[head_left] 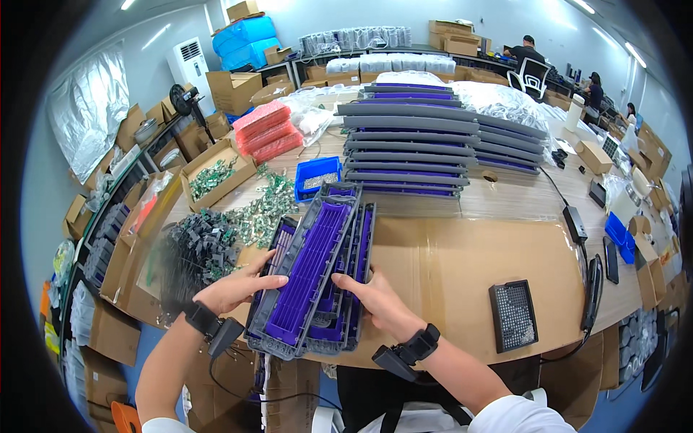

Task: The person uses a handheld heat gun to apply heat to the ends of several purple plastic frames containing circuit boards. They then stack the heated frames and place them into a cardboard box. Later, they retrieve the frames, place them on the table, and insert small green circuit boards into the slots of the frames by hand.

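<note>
Grasping a loose bundle of long purple-and-gray panels [310, 267] from both sides, at the near edge of the desk [505, 196]. On the left flank, left hand [242, 285] with thumb against the side of the top panel and fingers spread behind; on the right flank, right hand [382, 299] with thumb over the inner edge and fingers wrapped outside. Panels slightly fanned, top one slanting to the right at its far end; cannot tell whether resting on the desk or held just above. On both wrists, dark bands with black modules. Just left of the bundle, a heap of black parts [195, 249], partly blurred; beyond, scattered green pieces [273, 206] and a shallow cardboard box [232, 186] with more green pieces inside. Past the far end of the bundle, a blue bin [316, 167] with small metal bits. Behind, a tall stack of gray-and-purple panels [408, 144]. To the right, on a flat cardboard sheet [433, 267], a black tray [496, 321] of tiny silvery pieces.
</note>
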The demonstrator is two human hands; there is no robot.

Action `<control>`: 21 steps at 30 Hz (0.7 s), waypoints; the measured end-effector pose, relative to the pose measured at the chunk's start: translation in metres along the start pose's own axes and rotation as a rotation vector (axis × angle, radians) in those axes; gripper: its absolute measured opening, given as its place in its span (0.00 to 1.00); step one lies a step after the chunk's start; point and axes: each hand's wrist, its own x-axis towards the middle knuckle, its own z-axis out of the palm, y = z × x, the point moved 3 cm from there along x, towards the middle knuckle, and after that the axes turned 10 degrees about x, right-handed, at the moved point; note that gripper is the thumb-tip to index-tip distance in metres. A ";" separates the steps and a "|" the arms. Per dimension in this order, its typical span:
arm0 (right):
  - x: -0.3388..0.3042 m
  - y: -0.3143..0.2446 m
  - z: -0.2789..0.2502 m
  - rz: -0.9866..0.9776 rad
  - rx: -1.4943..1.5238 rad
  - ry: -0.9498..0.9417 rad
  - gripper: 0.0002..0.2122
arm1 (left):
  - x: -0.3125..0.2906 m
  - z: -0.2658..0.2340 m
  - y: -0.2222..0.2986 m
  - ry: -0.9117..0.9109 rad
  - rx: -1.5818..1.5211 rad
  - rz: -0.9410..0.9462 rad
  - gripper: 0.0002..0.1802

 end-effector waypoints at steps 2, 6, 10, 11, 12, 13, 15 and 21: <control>-0.003 0.001 -0.001 -0.039 0.013 0.015 0.33 | 0.000 0.006 0.000 0.047 0.057 0.035 0.38; -0.009 -0.006 -0.002 -0.108 0.083 0.042 0.30 | -0.004 0.017 0.008 0.336 0.694 0.267 0.20; -0.011 -0.012 -0.020 -0.114 0.087 0.104 0.28 | 0.002 0.034 0.021 0.239 0.190 0.160 0.15; -0.012 -0.014 -0.025 -0.117 0.081 0.113 0.28 | 0.002 0.035 0.021 0.205 0.098 0.155 0.15; -0.015 -0.017 -0.031 -0.116 0.080 0.152 0.27 | 0.002 0.035 0.024 0.170 0.006 0.148 0.15; -0.018 -0.019 -0.038 -0.127 0.085 0.190 0.27 | 0.003 0.037 0.025 0.129 -0.085 0.141 0.15; -0.022 -0.021 -0.048 -0.148 0.096 0.261 0.26 | 0.000 0.042 0.029 0.158 -0.151 0.173 0.15; -0.044 -0.028 -0.081 -0.243 0.087 0.370 0.23 | -0.013 0.049 0.023 0.215 -0.357 0.210 0.15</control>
